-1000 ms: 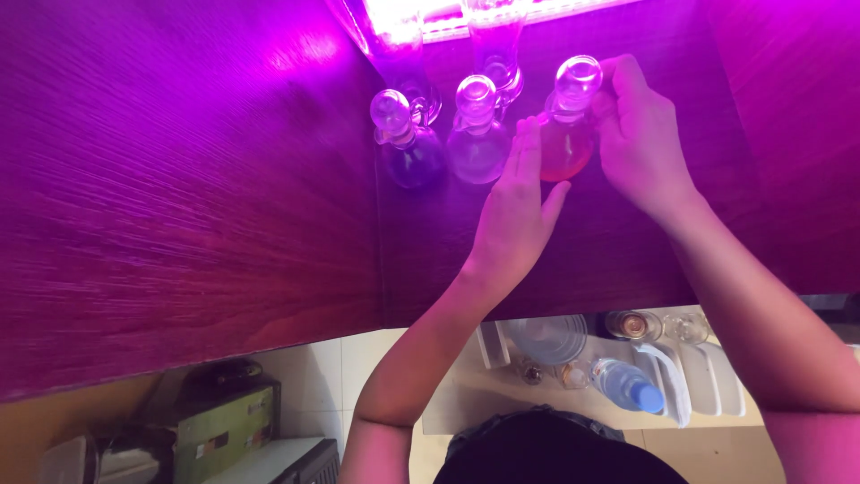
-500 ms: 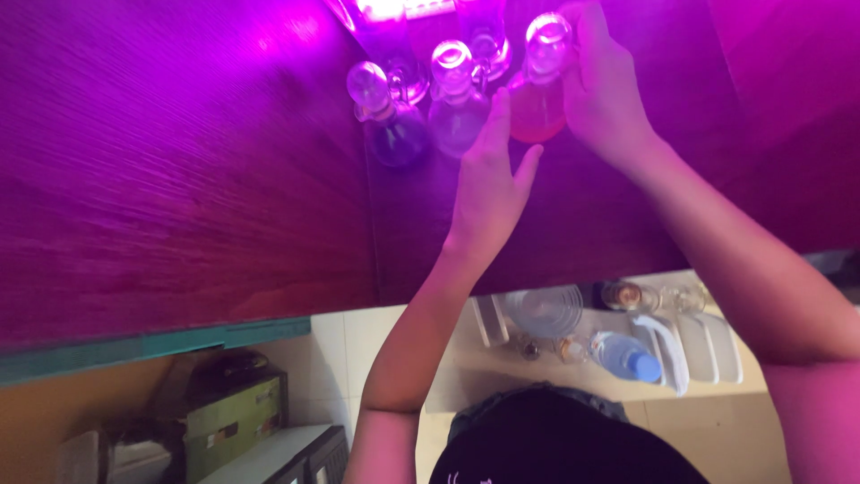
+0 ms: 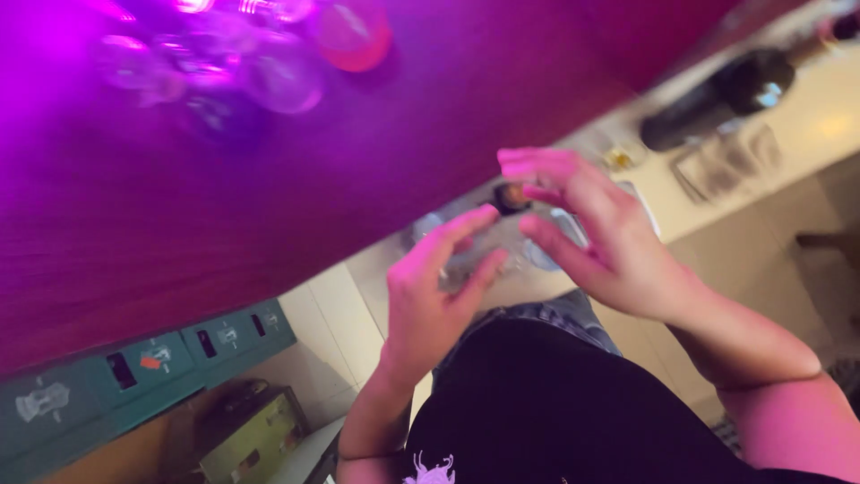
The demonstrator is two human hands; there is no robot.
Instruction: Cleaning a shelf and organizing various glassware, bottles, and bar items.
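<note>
In the upper left of the frame, a huddle of round glass bottles (image 3: pixel 224 81) under hard purple light, blurred, standing close together on the dark wooden counter (image 3: pixel 134 224); at the right end of the row, a reddish bottle (image 3: pixel 354 34), touching or nearly touching its neighbour, well apart from both hands. At lower left, under the counter edge, green boxes (image 3: pixel 143 363) and a yellowish case (image 3: pixel 255 439), too dim to read further. Centre frame, the left hand (image 3: pixel 430 296): empty, fingers half spread and loosely curled, thumb apart, hanging in the air off the counter edge. Just right of it, the right hand (image 3: pixel 596 237): likewise empty, fingers wide and bent, palm turned toward the left one, nothing gripped between them. Behind the fingers, blurred glassware on a pale lower surface. At upper right, a dark bottle (image 3: pixel 717 99) lying on that surface.
</note>
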